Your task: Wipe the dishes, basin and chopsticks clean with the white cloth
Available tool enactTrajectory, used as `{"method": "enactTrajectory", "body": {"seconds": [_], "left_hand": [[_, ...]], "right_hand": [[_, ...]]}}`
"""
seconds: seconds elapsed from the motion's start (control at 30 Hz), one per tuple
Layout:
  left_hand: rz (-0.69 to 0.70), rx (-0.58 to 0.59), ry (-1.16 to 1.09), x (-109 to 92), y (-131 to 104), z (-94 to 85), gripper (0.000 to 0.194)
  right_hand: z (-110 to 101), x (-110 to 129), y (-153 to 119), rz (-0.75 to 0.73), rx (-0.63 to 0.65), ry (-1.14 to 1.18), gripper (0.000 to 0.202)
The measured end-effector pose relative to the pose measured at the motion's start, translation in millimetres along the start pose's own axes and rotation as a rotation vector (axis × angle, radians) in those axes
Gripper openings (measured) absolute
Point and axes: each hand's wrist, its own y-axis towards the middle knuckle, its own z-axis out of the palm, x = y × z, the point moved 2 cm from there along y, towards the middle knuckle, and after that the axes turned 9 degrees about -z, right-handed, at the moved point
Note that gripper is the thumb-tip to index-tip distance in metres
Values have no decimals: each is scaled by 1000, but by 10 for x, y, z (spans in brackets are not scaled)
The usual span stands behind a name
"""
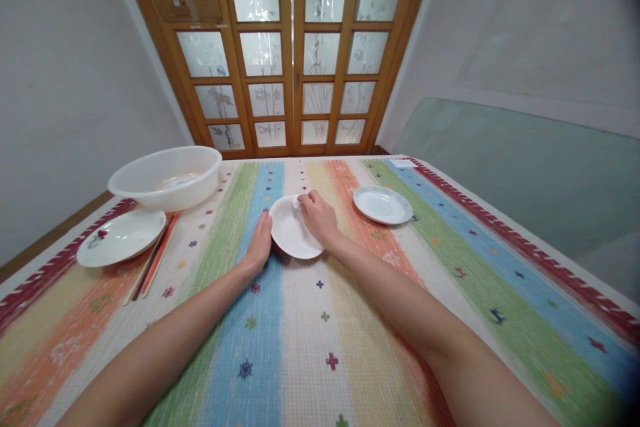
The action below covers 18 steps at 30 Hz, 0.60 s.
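A white bowl [291,232] is in the middle of the table, tilted a little so its inside faces me. My left hand [260,240] grips its left rim, the fingers partly hidden behind the edge. Over the bowl's upper right side, my right hand [319,217] is closed on a small wad of white cloth or tissue [297,203], pressed against the inner wall near the rim. Most of the wad is covered by my fingers, so its exact kind does not show.
At right lies a white plate [383,205]. A large white plastic basin [167,180] stands back left, with a flower-patterned dish [120,238] before it. Several chopsticks [153,260] lie beside the dish. A striped tablecloth [250,360] covers the table; wooden doors [293,53] stand beyond.
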Motion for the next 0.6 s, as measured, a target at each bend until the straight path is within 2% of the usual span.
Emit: {"method": "enactTrajectory", "body": {"seconds": [0.17,0.3,0.43,0.6], "left_hand": [[-11,49,-18,-43,-35,21,38],[-36,54,-29,8,-16,20,37],[-18,33,-67,61,17,13,39],[-10,0,-72,108,40,2,44]], "right_hand": [[79,22,-11,-39,-123,262,31],[110,109,-21,-122,-123,530,34],[95,205,-4,-186,-44,742,38],[124,258,18,-155,176,938,34]]}}
